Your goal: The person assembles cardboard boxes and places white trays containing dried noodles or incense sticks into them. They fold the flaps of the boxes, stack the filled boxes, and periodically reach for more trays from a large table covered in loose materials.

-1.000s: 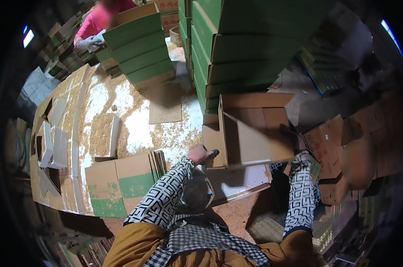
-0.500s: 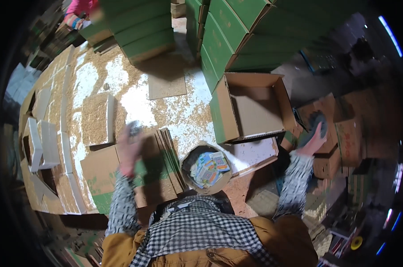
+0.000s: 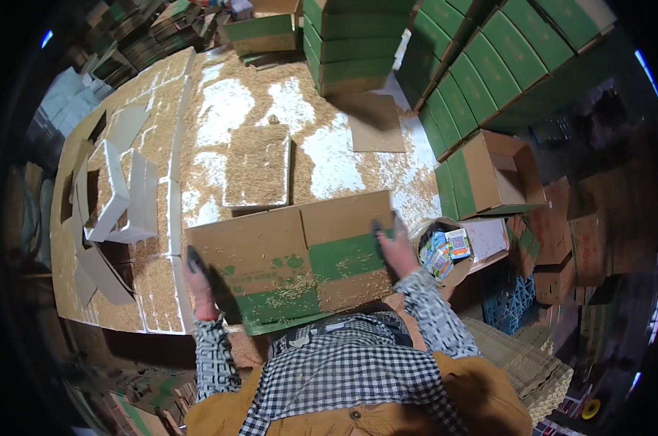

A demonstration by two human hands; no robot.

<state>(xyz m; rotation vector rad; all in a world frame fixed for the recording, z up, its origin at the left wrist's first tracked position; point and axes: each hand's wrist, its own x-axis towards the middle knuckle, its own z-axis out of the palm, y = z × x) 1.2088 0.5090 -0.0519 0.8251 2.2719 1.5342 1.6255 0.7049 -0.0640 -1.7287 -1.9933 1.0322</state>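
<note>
A flattened cardboard box (image 3: 271, 243), brown with green bands and some shavings scattered on it, lies across the space before me. At its left end is my left hand (image 3: 200, 287), fingers along the edge. My right hand (image 3: 396, 248) grips the opposite end. Both hands have dark coverings on the fingers. Close beyond the right hand sits a round container (image 3: 456, 272) full of small printed packets (image 3: 445, 251). An open-topped green and brown box (image 3: 481, 182) stands farther right.
Shavings cover the white work surface (image 3: 329, 152). A shallow white-edged tray of shavings (image 3: 256, 167) sits beyond the flat box. Stacked green boxes (image 3: 474, 87) rise at the far right. White foam boxes (image 3: 118, 189) stand on the left, a cardboard sheet (image 3: 376, 123) farther back.
My view has swung left. My right hand has come from the far right onto the flat box's right end; my left hand has shifted to its left end. The box now lies squarely before me.
</note>
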